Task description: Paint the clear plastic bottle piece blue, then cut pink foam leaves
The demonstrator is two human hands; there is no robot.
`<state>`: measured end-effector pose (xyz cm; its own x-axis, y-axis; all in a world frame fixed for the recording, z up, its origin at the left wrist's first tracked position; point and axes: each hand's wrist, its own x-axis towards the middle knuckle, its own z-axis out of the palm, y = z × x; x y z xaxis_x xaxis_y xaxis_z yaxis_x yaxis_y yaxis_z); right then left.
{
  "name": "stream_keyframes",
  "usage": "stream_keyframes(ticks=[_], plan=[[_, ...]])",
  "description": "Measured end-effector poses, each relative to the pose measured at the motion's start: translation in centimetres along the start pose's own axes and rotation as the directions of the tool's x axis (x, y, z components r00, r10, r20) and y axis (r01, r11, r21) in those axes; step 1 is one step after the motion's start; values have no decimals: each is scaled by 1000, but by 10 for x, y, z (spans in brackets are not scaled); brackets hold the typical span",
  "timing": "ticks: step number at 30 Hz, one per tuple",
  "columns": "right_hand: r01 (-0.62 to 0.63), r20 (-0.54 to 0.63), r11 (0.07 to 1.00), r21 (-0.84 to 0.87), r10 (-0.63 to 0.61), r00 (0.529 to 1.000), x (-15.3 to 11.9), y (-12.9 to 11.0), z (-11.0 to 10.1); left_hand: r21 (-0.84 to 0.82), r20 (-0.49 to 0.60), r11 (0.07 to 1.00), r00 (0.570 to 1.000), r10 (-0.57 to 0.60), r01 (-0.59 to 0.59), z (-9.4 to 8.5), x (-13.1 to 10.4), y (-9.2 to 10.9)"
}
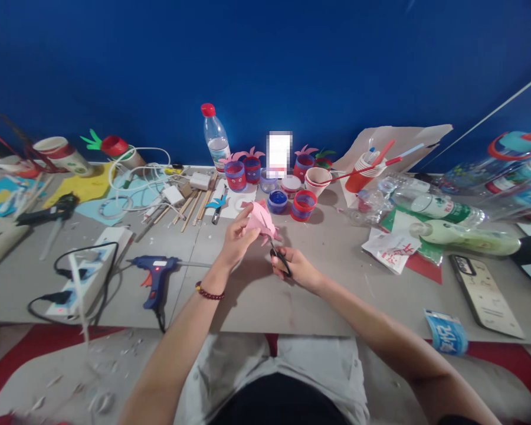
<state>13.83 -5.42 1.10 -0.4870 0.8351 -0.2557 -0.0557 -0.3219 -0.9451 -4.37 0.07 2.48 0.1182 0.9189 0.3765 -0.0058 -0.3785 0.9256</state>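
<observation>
My left hand [239, 239] pinches a piece of pink paper [262, 217] above the middle of the table. My right hand [301, 268] grips black-handled scissors [283, 262], fingers in the loops. The blades reach up to the lower right edge of the paper, where thin cut strips stick out. Behind the hands stand an open jar of blue paint [277, 201] and a red-and-blue painted ring-shaped cup [304, 205]. Painted cups with pink paper leaves [235, 175] are lined up farther back.
A blue glue gun [156, 280] with a lit red light lies left of my arm, beside a white power strip [91, 271]. Sticks, cables and chargers [173, 195] clutter the back left. Plastic bottles [442, 206], a phone [485, 295] and a blue wrapper [445, 332] lie at the right.
</observation>
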Motion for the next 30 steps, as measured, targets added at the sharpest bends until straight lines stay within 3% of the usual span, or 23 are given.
stream_keyframes(ticks=[5, 16, 30], plan=[[15, 14, 1000, -7, -15, 1000, -1, -2, -1, -95, 59, 995, 998, -3, 8, 1, 0, 6], [-4, -13, 1000, 13, 4, 1000, -2, -5, 1, -26, 43, 1000, 999, 15, -14, -1, 0, 4], [-19, -4, 1000, 23, 19, 1000, -3, -6, -2, 231, 98, 938, 965, 243, -260, 1, 0, 13]])
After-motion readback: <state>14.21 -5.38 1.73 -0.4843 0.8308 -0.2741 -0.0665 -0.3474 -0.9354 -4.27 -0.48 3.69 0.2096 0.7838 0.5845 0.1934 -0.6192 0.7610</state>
